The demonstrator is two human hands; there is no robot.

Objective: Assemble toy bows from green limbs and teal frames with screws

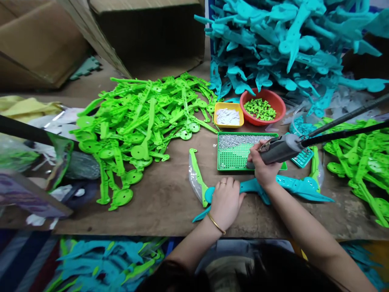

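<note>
My right hand [265,169] is wrapped round a grey electric screwdriver [281,149], which is tilted, its tip end over the green tray. Its bit is hidden or too small to make out. My left hand [225,200] grips the left part of a long teal plastic piece [249,185] lying across the table in front of me. At its left end a bright green plastic arm [197,176] with a clear film-like blade joins it. Another green arm [315,164] rises at its right end. Just beyond lies a green perforated tray [232,156] with many small metal screws [240,142].
Green plastic arms [146,125] are heaped at left, more green arms [358,158] at right. Teal pieces [282,44] are piled high behind. A yellow dish [229,125] of white bits and a red bowl [281,106] of green bits stand beyond the tray. Cardboard boxes [39,44] stand behind.
</note>
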